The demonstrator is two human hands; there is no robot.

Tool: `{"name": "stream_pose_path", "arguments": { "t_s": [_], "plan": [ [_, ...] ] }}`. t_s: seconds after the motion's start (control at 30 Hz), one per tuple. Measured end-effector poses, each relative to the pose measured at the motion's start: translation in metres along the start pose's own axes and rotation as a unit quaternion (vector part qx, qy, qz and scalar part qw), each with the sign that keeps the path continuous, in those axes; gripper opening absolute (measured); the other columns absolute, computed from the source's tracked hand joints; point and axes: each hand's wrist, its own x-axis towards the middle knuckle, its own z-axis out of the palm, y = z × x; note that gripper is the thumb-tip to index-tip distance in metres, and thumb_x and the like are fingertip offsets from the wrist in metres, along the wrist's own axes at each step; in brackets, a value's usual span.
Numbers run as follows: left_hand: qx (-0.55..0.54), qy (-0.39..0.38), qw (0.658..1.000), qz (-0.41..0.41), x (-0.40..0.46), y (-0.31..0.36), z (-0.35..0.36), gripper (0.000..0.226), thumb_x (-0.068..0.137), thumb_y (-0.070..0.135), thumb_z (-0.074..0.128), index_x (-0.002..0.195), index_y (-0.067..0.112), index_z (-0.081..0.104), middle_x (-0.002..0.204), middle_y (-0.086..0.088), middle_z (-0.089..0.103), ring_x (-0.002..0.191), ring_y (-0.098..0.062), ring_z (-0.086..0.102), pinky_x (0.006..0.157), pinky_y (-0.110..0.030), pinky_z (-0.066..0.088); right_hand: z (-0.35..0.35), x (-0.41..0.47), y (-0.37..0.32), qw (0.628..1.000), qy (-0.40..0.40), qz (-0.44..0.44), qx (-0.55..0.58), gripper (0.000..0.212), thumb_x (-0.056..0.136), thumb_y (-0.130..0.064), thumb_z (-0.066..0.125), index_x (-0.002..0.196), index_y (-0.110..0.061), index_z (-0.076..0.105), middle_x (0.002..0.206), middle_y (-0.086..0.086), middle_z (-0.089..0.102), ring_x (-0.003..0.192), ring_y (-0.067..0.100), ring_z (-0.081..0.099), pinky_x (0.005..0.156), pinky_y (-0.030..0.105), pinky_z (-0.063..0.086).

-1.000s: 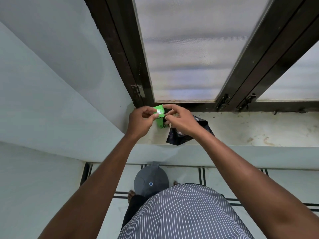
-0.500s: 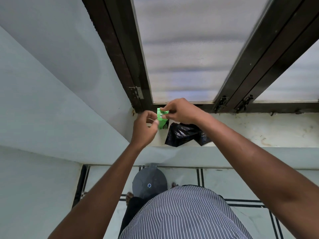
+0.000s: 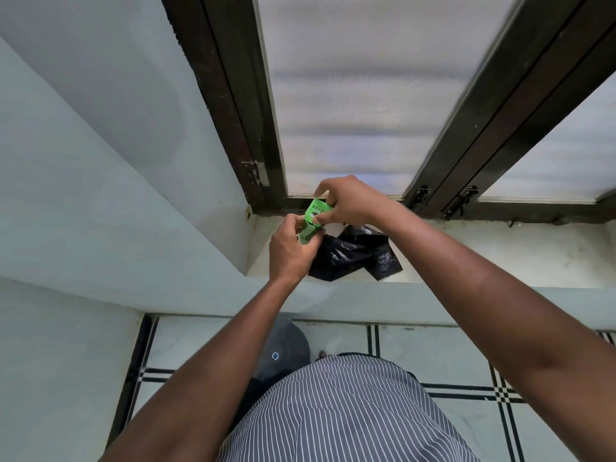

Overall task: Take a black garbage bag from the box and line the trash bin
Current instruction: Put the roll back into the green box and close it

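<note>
A: Item one, the grip. Our left hand point(image 3: 290, 253) curls round the lower part of the green box point(image 3: 312, 221), and our right hand point(image 3: 346, 203) pinches its upper end, fingers and thumb pressed on the cardboard. Both hands hold; neither is spread.

B: Why two hands on so small a thing?

A: We judge one steadies the body while the other works the flap at the top, either shutting it or tucking it in. We cannot tell whether the flap is open.

B: Item two?

A: One black garbage bag point(image 3: 353, 255), crumpled, lying loose on the window sill point(image 3: 500, 255) just right of the box and partly under our right wrist. No hand touches it. We take it to be parked there so that both hands are free for the box.

B: Item three, the destination.

A: The trash bin point(image 3: 283, 351), dark grey with a small ring mark on its lid, stands on the tiled floor point(image 3: 433, 348) near our body, below the sill and between our forearms. It is not yet lined, as far as its closed top shows.

B: Surroundings?

A: Far side, a frosted window in a dark frame point(image 3: 466, 105) with latches; left, a pale wall point(image 3: 100, 161); nearest, our striped shirt point(image 3: 333, 415).

B: Progress?

A: Bag out, box in hand, lining to come.
</note>
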Motion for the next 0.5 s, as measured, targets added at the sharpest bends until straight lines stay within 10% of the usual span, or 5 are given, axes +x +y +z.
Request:
{"name": "stream_pose_path", "arguments": {
  "t_s": [0.23, 0.5],
  "plan": [
    [0.025, 0.000, 0.999, 0.028, 0.001, 0.000, 0.002, 0.036, 0.088, 0.039, 0.089, 0.103, 0.016, 0.065, 0.098, 0.001, 0.076, 0.088, -0.020, 0.071, 0.072, -0.046, 0.060, 0.000, 0.009, -0.007, 0.999, -0.016, 0.012, -0.044, 0.068, 0.079, -0.046, 0.098, 0.134, -0.018, 0.069, 0.125, 0.004, 0.072, 0.105, 0.022, 0.064, 0.083, 0.033, 0.053],
    [0.077, 0.011, 0.989, 0.128, -0.003, -0.005, -0.005, 0.054, 0.099, 0.036, 0.080, 0.141, 0.022, 0.049, 0.096, -0.007, 0.080, 0.071, -0.030, 0.073, 0.055, -0.040, 0.056, -0.002, 0.013, -0.038, 0.992, -0.044, 0.002, -0.121, 0.058, 0.078, -0.042, 0.093, 0.122, -0.009, 0.074, 0.110, 0.012, 0.075, 0.100, 0.032, 0.073, 0.080, 0.042, 0.062]
  ]
}}
